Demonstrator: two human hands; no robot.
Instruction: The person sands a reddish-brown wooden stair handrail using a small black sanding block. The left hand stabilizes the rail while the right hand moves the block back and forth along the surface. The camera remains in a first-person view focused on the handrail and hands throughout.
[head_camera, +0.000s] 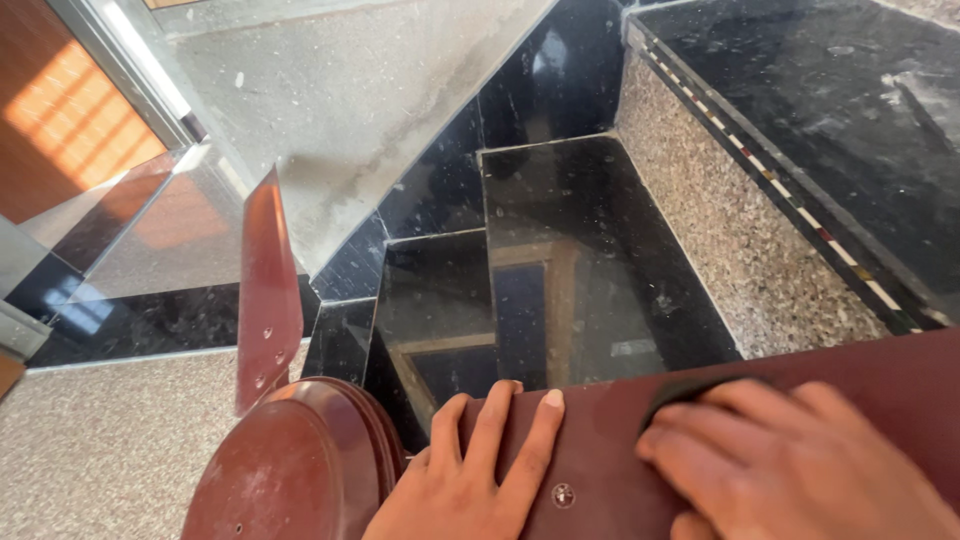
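Dark pad (690, 388) under right hand (790, 460) fingertips; left hand (470, 480) flat on handrail (600, 450).

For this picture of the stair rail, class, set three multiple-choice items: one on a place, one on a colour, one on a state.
1. Where does the left hand lie?
A. on the handrail
B. on a step
C. on the glass

2. What colour are the step treads?
A. white
B. black
C. green

3. How is the right hand set?
A. raised in the air
B. clenched, off the rail
C. pressed flat on a dark pad

Key: 1 A, its fingers curl over the rail's edge; 2 B, the polished stone is black; 3 C, the palm covers the pad on the rail.
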